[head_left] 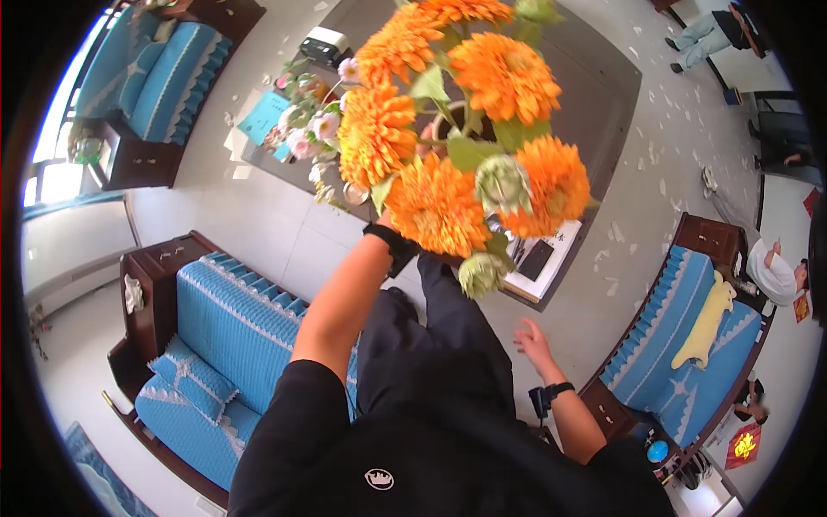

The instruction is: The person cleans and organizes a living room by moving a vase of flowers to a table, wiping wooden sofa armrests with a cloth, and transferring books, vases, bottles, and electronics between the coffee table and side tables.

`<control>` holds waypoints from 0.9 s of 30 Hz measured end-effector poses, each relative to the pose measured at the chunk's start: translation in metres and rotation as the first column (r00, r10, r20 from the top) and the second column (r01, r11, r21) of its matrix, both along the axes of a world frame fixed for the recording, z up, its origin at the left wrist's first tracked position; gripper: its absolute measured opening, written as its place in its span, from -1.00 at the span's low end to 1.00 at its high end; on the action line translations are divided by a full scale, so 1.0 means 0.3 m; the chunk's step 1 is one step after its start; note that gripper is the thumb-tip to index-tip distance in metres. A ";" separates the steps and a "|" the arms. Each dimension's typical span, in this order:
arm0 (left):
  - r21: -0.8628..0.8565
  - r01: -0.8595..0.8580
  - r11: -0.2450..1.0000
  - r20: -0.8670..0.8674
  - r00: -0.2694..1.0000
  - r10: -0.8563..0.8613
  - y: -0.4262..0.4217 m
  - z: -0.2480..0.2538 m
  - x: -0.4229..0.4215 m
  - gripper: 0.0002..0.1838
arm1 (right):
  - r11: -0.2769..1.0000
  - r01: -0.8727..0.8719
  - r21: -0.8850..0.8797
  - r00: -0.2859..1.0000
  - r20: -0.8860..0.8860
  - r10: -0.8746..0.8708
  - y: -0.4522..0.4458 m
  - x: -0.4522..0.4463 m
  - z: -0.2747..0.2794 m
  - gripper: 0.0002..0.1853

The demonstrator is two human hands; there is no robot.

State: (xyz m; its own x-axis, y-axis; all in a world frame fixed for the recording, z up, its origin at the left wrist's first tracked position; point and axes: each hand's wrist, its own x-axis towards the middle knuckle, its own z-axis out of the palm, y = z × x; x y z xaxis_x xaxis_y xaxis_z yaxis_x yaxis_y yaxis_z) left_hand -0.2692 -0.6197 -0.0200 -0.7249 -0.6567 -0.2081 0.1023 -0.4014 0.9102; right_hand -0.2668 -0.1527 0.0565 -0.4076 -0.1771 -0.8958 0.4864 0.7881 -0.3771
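Your left hand (426, 140) is clamped on the vase (450, 127), seemingly positioning it; your right hand (536, 346) is open. The next move probably needs steady lowering onto the table (603, 95).

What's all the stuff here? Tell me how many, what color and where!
Orange flowers: six, orange, top middle
Buds: three, green, among them
Pot: one, pale rim, under the flowers
Small flowers: several, pink, left of the orange ones
Table: one, grey, below the flowers
Box: one, black and white, on the table
Sofas: three, blue covers, two at left, one at right
Toy or cushion: one, yellow, right sofa
Scraps: many, white, floor
Other people: at least three, right edge
Wristbands: two, black, one per arm
Left hand: one, beside the pot's rim, mostly hidden
Right hand: one, fingers spread, above the floor
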 end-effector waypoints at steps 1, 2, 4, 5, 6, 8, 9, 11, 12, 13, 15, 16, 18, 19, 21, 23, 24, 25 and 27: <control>0.025 0.012 1.000 -0.006 1.000 -0.012 -0.080 -0.033 -0.097 -0.54 | 1.000 0.011 0.008 1.000 0.006 -0.011 0.026 -0.006 0.000 -0.45; 0.052 0.026 0.998 -0.007 1.000 -0.026 -0.094 -0.062 -0.112 -0.54 | 0.997 0.041 0.063 0.999 0.033 -0.043 0.052 0.002 0.003 -0.46; 0.102 0.053 0.993 -0.011 0.999 -0.052 -0.195 -0.121 -0.177 -0.54 | 0.989 0.080 0.126 0.994 0.068 -0.089 0.099 0.023 -0.003 -0.47; 0.125 0.066 0.990 -0.018 0.998 -0.064 -0.251 -0.151 -0.219 -0.54 | 0.982 0.097 0.159 0.991 0.079 -0.111 0.118 0.032 -0.015 -0.48; 0.149 0.075 0.986 -0.024 0.997 -0.072 -0.291 -0.178 -0.221 -0.54 | 0.975 0.110 0.193 0.988 0.089 -0.129 0.138 0.038 -0.027 -0.50; 0.194 0.086 0.977 -0.035 0.996 -0.081 -0.353 -0.228 -0.277 -0.54 | 0.973 0.138 0.186 0.981 0.112 -0.160 0.136 0.048 -0.027 -0.50; 0.215 0.090 0.972 -0.039 0.996 -0.084 -0.362 -0.256 -0.301 -0.54 | 0.972 0.160 0.173 0.974 0.131 -0.183 0.129 0.056 -0.034 -0.51; 0.257 0.092 0.962 -0.046 0.996 -0.083 -0.396 -0.304 -0.372 -0.55 | 0.971 0.151 0.184 0.974 0.138 -0.178 0.077 0.057 -0.026 -0.53; 0.278 0.085 0.957 -0.048 0.996 -0.075 -0.393 -0.326 -0.349 -0.55 | 0.972 0.179 0.150 0.968 0.150 -0.201 0.051 0.054 -0.025 -0.55; 0.302 0.073 0.951 -0.049 0.997 -0.061 -0.373 -0.341 -0.310 -0.55 | 0.972 0.202 0.119 0.961 0.165 -0.220 0.034 0.050 -0.020 -0.56; 0.341 0.050 0.939 -0.059 0.998 -0.032 -0.356 -0.367 -0.298 -0.55 | 0.978 0.178 0.108 0.963 0.184 -0.196 -0.008 0.030 -0.019 -0.57; 0.360 0.049 0.932 -0.068 0.997 -0.026 -0.354 -0.385 -0.346 -0.55 | 0.980 0.176 0.092 0.962 0.193 -0.191 -0.032 0.022 -0.016 -0.58; 0.399 0.056 0.915 -0.098 0.995 -0.018 -0.347 -0.411 -0.412 -0.55 | 0.983 0.164 0.083 0.967 0.184 -0.177 -0.060 -0.002 -0.010 -0.60; 0.420 0.059 0.906 -0.112 0.994 -0.013 -0.364 -0.423 -0.447 -0.55 | 0.986 0.151 0.074 0.970 0.180 -0.162 -0.061 -0.013 -0.010 -0.62; 0.462 0.060 0.885 -0.131 0.991 0.002 -0.334 -0.442 -0.437 -0.55 | 0.988 0.139 0.068 0.978 0.145 -0.147 -0.064 -0.033 -0.014 -0.64; 0.499 0.049 0.865 -0.144 0.989 0.027 -0.327 -0.456 -0.463 -0.55 | 0.992 0.115 0.059 0.986 0.117 -0.121 -0.056 -0.052 -0.001 -0.66; 0.512 0.046 0.858 -0.154 0.987 0.039 -0.316 -0.457 -0.468 -0.55 | 0.994 0.083 0.074 0.988 0.127 -0.092 -0.058 -0.067 0.004 -0.66; 0.523 0.044 0.851 -0.166 0.985 0.051 -0.283 -0.435 -0.355 -0.55 | 0.995 0.052 0.086 0.989 0.136 -0.063 -0.057 -0.081 0.001 -0.66; 0.545 0.043 0.837 -0.190 0.979 0.073 -0.282 -0.430 -0.448 -0.55 | 0.995 0.050 0.088 0.989 0.136 -0.062 -0.054 -0.097 0.000 -0.67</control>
